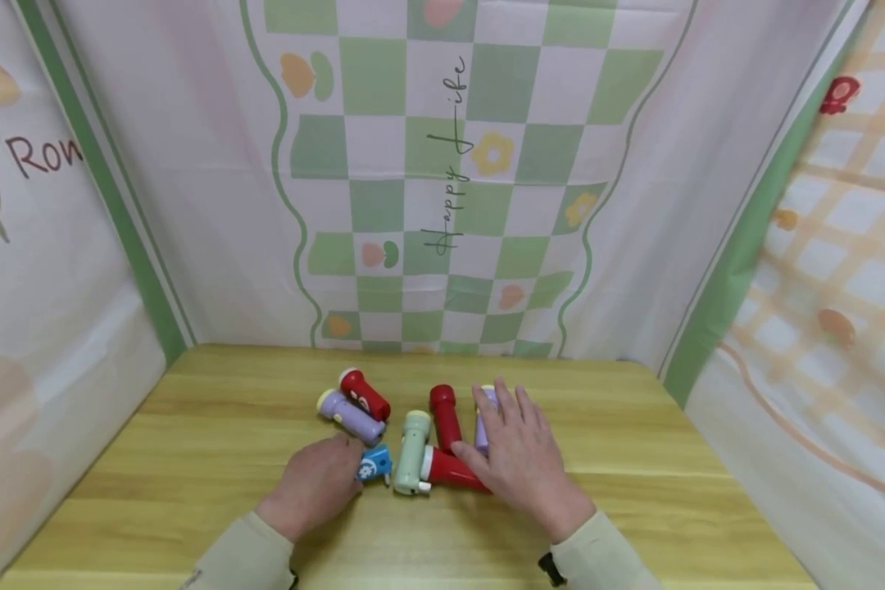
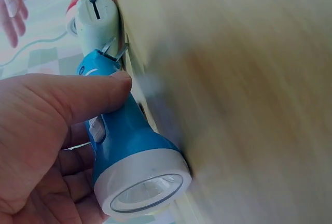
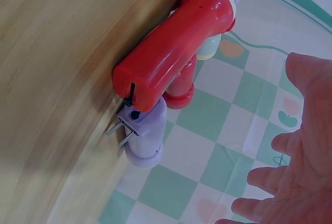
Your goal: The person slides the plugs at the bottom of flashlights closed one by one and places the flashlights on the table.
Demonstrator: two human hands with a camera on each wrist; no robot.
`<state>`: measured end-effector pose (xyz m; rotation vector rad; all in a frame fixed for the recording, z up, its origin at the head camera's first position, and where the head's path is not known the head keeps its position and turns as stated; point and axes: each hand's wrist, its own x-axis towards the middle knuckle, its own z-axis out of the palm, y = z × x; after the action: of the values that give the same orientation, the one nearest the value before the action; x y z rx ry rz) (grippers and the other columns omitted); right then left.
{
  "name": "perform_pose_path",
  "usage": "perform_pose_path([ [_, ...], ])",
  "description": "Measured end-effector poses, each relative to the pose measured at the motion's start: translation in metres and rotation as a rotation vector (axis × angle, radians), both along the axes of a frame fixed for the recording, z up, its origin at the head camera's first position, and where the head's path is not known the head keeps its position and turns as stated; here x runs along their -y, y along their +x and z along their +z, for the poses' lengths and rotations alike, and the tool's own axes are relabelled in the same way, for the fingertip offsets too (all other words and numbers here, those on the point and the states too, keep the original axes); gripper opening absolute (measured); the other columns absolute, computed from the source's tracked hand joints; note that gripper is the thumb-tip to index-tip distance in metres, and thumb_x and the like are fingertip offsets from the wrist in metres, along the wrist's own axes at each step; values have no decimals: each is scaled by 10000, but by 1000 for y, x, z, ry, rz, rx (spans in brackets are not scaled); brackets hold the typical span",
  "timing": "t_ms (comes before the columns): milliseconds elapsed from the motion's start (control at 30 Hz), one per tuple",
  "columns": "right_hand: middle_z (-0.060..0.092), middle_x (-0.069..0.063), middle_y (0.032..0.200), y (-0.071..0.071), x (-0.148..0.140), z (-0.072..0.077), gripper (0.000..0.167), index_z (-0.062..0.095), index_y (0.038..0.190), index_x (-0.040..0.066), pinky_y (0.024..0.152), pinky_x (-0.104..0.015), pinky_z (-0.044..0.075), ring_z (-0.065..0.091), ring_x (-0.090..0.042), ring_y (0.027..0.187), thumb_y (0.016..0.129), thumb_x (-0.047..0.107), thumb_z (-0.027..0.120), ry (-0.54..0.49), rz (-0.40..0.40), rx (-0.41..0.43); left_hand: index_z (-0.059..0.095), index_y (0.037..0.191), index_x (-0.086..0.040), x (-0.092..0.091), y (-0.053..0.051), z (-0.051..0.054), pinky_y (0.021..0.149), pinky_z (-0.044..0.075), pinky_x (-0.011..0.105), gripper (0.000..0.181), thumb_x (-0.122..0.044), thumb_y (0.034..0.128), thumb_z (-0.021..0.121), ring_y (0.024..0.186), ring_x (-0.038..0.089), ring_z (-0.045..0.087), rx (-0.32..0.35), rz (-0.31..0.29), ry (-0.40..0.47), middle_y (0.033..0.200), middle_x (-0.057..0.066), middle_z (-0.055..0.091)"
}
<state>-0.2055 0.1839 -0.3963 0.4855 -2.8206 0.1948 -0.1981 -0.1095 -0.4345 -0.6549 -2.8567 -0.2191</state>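
Grips blue flashlight point(image 1: 373, 464) in left hand point(image 1: 319, 482), toward its 3 o'clock; runs lengthwise roughly 9-to-3, tail-first toward green flashlight point(image 1: 413, 455). Holds nothing in right hand point(image 1: 519, 456), spread-fingered, farther off at 3 o'clock.

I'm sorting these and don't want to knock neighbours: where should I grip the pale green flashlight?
Probably from above, fingers and thumb across the pale green flashlight, just behind its wider, yellow-rimmed head. It lies lengthwise, head pointing away, and its body narrows there; nearer its tail, the crosswise red flashlight and blue flashlight crowd its sides.
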Motion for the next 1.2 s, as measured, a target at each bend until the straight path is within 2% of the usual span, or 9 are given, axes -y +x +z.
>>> perform_pose_path([
  [167, 271, -225, 1688, 1, 0, 1, 881, 323, 1636, 138, 1197, -678, 305, 260, -533, 1519, 976, 671, 562, -4, -2, 11, 614, 1019, -53, 2, 0, 1, 602, 546, 376, 337, -186, 828, 858, 691, 186, 580, 6, 6, -9, 826, 53, 617],
  [333, 279, -225, 1683, 1, 1, 0, 878, 324, 1633, 136, 1192, -686, 305, 260, -535, 1518, 976, 664, 569, -5, 2, 27, 601, 1014, -68, 2, 0, 2, 582, 518, 346, 325, -210, 849, 842, 661, 166, 552, -26, -8, -16, 765, 15, 593],
  [567, 265, -220, 1690, 2, 2, 1, 873, 306, 1641, 146, 1194, -692, 296, 248, -531, 1525, 987, 676, 539, 6, 6, 48, 606, 1027, -88, 1, -1, 1, 594, 528, 346, 343, -222, 834, 856, 689, 182, 600, -135, -52, -4, 803, 11, 633],
  [667, 270, -215, 1690, 2, 2, 2, 878, 306, 1641, 148, 1191, -693, 301, 251, -527, 1525, 987, 693, 521, 11, 6, 50, 609, 1049, -97, 1, 0, 1, 631, 553, 354, 339, -233, 853, 850, 733, 193, 638, -192, -86, 11, 837, 9, 652],
  [733, 273, -212, 1690, 3, 3, 2, 874, 309, 1641, 149, 1191, -692, 302, 252, -525, 1525, 987, 688, 526, 12, 6, 50, 614, 1070, -95, 1, 1, 2, 669, 571, 363, 330, -256, 883, 833, 770, 199, 655, -203, -102, 31, 867, 16, 663],
  [933, 289, -213, 1683, 4, 4, 3, 866, 318, 1636, 144, 1189, -691, 307, 264, -526, 1521, 989, 679, 531, 12, 12, 46, 625, 1143, -66, -2, 4, 5, 720, 579, 385, 360, -352, 965, 751, 825, 194, 649, -131, -97, 104, 932, 48, 681],
  [1100, 308, -215, 1674, 4, 6, 4, 860, 331, 1630, 146, 1181, -693, 317, 280, -532, 1512, 987, 679, 537, 8, 14, 38, 617, 1171, -65, -4, 4, 6, 716, 558, 375, 384, -365, 967, 741, 801, 167, 613, -113, -81, 138, 911, 32, 658],
  [1200, 326, -216, 1665, 5, 7, 5, 855, 346, 1623, 144, 1176, -697, 321, 288, -535, 1508, 982, 666, 562, 0, 15, 29, 615, 1241, -49, -7, 5, 7, 758, 566, 387, 430, -353, 965, 742, 838, 175, 626, -91, -78, 170, 965, 48, 683],
])
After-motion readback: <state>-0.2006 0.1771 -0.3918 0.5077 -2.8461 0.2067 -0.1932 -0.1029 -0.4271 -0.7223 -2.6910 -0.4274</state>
